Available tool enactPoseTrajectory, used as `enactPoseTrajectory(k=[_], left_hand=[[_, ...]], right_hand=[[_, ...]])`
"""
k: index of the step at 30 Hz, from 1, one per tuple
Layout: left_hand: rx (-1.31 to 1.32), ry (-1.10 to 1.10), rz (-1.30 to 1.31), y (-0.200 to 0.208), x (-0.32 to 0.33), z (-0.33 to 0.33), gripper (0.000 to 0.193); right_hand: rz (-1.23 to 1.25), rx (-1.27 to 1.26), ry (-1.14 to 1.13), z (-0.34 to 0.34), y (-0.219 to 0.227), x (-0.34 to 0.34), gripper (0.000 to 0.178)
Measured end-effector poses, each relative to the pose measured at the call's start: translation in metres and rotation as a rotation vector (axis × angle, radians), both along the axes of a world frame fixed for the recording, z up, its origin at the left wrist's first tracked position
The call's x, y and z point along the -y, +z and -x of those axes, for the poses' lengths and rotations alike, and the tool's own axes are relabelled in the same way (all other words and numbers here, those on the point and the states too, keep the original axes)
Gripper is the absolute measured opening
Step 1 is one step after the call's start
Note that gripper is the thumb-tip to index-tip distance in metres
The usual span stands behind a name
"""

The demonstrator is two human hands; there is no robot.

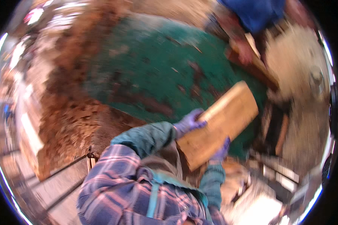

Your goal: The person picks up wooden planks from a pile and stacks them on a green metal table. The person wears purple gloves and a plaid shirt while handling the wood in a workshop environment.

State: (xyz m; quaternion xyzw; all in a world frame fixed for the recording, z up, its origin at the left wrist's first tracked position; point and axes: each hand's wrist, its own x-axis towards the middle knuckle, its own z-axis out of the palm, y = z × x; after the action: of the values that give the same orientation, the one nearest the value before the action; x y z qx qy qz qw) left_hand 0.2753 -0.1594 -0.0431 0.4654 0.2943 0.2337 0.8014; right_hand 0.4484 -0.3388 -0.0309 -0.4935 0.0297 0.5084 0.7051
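Note:
A thick, pale yellow-brown wooden board (223, 122) is held out slantwise in front of me, its far end over a worn green surface (150, 63). My left hand (190, 122), in a purple glove, grips its left long edge. On the opposite edge, nearer my body, my right hand (222, 150) is closed on the same board, also in a purple glove. The fingers beneath the board are hidden. Motion blurs much of the picture.
A co-worker in blue (257, 13) at the far right holds a darker wood piece (257, 69). Reddish-brown chips or bark (67, 127) are heaped along the left. Pale wood pieces (257, 206) lie at lower right, and a big pale round shape (294, 56) stands at right.

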Motion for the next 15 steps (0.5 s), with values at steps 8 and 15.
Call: enactPoseTrajectory(k=[8,15], left_hand=[[-0.394,-0.166,-0.083,0.119,-0.031,0.084,0.125],[-0.35,0.294,-0.041,0.166,-0.024,0.237,0.12]], right_hand=[[-0.069,-0.155,0.367,0.021,0.038,-0.079,0.075],[-0.058,-0.188,0.765,0.148,0.075,-0.186,0.08]])
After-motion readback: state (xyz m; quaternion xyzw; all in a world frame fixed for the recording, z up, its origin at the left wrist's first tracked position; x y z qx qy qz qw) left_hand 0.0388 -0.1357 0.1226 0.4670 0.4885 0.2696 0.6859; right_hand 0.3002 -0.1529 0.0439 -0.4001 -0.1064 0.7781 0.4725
